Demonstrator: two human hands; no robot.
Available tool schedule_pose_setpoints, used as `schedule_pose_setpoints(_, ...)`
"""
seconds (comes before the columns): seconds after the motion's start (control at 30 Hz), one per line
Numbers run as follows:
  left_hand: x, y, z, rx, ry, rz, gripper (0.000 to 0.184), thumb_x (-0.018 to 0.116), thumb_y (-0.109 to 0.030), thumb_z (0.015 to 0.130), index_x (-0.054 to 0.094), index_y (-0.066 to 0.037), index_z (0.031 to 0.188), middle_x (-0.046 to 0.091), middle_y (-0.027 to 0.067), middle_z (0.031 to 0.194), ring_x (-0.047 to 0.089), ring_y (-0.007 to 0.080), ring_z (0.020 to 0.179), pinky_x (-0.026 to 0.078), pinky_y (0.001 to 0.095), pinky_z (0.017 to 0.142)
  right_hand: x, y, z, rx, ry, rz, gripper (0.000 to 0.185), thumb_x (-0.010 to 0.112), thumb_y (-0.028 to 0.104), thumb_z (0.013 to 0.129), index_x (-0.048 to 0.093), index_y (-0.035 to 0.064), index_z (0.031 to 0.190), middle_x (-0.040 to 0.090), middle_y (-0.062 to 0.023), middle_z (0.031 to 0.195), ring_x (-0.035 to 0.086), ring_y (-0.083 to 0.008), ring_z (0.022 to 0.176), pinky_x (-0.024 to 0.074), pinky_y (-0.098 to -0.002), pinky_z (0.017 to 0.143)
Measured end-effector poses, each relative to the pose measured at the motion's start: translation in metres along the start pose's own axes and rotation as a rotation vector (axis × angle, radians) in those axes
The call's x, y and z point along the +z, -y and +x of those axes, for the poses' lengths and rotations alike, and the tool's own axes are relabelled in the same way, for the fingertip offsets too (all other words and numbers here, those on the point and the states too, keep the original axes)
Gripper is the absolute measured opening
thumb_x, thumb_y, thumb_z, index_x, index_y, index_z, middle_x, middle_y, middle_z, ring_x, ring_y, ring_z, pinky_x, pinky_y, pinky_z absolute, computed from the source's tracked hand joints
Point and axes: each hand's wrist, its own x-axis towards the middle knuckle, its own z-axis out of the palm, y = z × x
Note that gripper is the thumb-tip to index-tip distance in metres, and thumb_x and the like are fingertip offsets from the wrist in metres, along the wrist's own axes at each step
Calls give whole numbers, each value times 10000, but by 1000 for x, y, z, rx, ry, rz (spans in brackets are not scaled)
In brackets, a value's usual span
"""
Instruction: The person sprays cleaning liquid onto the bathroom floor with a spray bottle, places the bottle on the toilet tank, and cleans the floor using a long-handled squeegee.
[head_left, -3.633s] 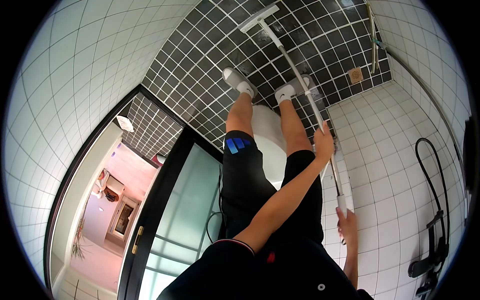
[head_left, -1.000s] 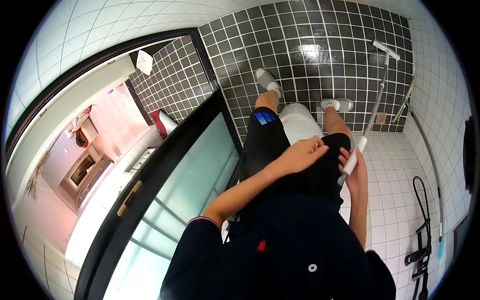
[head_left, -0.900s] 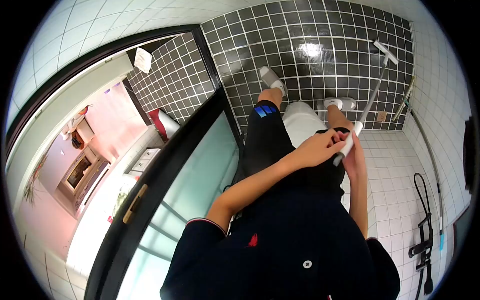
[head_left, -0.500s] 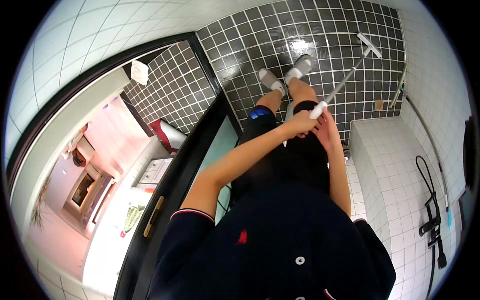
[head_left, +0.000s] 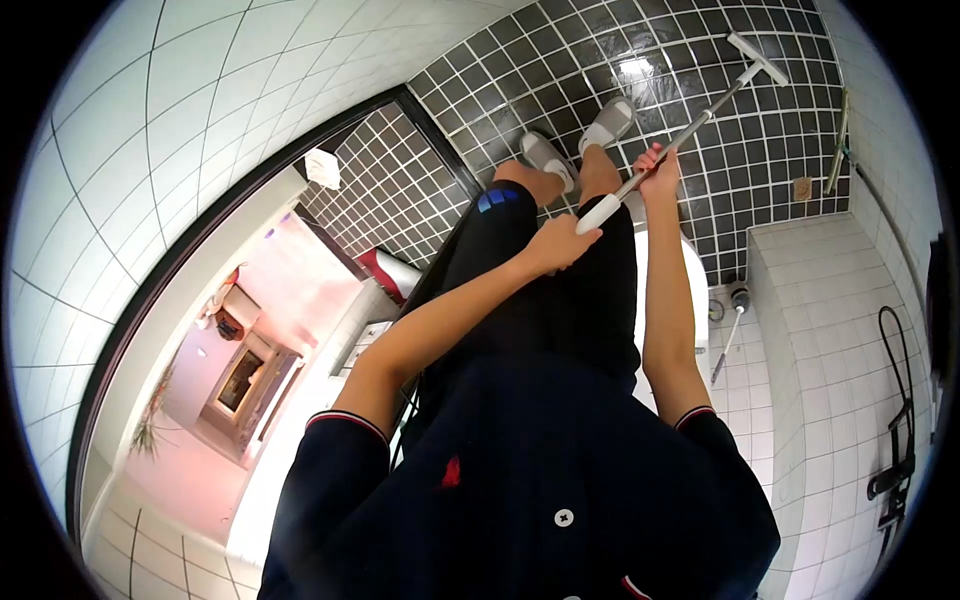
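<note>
A long-handled floor squeegee (head_left: 690,128) slants from my lap to the dark tiled floor, its white T-shaped head at the upper right. My left hand (head_left: 560,243) is closed around the end of its white grip. Further along, my right hand (head_left: 657,175) holds the grey pole just past the grip, its fingers curled around it. Both hands are in front of my thighs. Below them my feet stand in grey slippers (head_left: 607,124) on the floor.
A dark door frame (head_left: 440,140) stands at the left, with a doorway beyond it. A white tiled ledge (head_left: 800,260) runs along the right, near a floor drain (head_left: 803,188). A black-headed brush (head_left: 740,300) and a white toilet edge (head_left: 695,280) are by my right leg.
My right hand has moved from beside the grip down onto the pole and closed around it. My left hand has shifted back toward my body with the grip. The view has turned slightly.
</note>
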Motion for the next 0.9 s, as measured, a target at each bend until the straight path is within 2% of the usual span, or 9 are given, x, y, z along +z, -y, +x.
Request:
schedule_pose_setpoints(0.07,-6,-5,4,-87,124,-77,460,577,-406,851,628,51,872,646,216,756,656,341,702,511,424,667,2,-3,4,-22,-12,48,440,360,476,975,444,81,802,282,14,602,264,-103,474,241,-240,417)
schedule_pose_setpoints(0.13,4,4,9,129,-32,-28,390,592,-351,870,580,39,849,580,108,619,589,172,503,462,320,455,-5,-8,9,4,73,25,452,319,503,978,435,94,826,315,6,599,278,-104,463,252,-251,420)
schedule_pose_setpoints(0.23,-11,-7,-4,78,2,52,391,577,-367,881,579,24,870,593,110,634,577,165,495,449,310,445,4,-26,2,-13,-21,150,421,376,510,961,415,112,830,320,22,570,264,-86,410,218,-233,343)
schedule_pose_setpoints(0.3,-29,18,-2,71,-30,145,454,557,-406,881,587,46,917,627,250,772,634,402,801,479,448,704,23,-55,-11,-110,-12,90,424,415,517,949,402,107,844,314,32,571,269,-63,414,231,-222,347)
schedule_pose_setpoints(0.33,-34,15,-7,90,-37,159,474,548,-426,890,588,45,929,620,271,826,602,446,858,465,475,721,20,-59,-3,-99,16,153,424,423,512,948,401,100,853,317,29,574,268,-69,415,241,-225,351)
schedule_pose_setpoints(0.63,-214,110,-51,238,-77,585,445,506,-410,922,556,32,945,598,324,853,567,508,853,450,527,699,127,-267,-13,-147,-301,37,539,345,546,952,402,75,696,414,-72,488,374,-154,313,258,-291,262)
schedule_pose_setpoints(0.73,-256,151,-72,145,-71,640,456,503,-416,921,562,32,979,601,321,898,564,509,876,442,527,726,146,-330,-23,-156,-306,41,510,371,571,933,428,85,794,395,-45,511,372,-162,329,264,-296,277)
schedule_pose_setpoints(0.8,-292,186,-95,92,-96,680,461,495,-417,927,561,31,1012,604,320,914,571,504,886,440,536,738,141,-420,23,-364,-363,-124,475,354,525,955,461,77,841,396,-37,510,378,-166,326,267,-303,278)
schedule_pose_setpoints(0.9,-344,228,-130,71,-79,815,463,486,-408,928,519,42,1030,597,347,886,573,513,851,449,553,717,174,-451,-20,-114,-316,-4,500,352,533,952,456,74,783,404,-46,494,392,-178,322,287,-316,282)
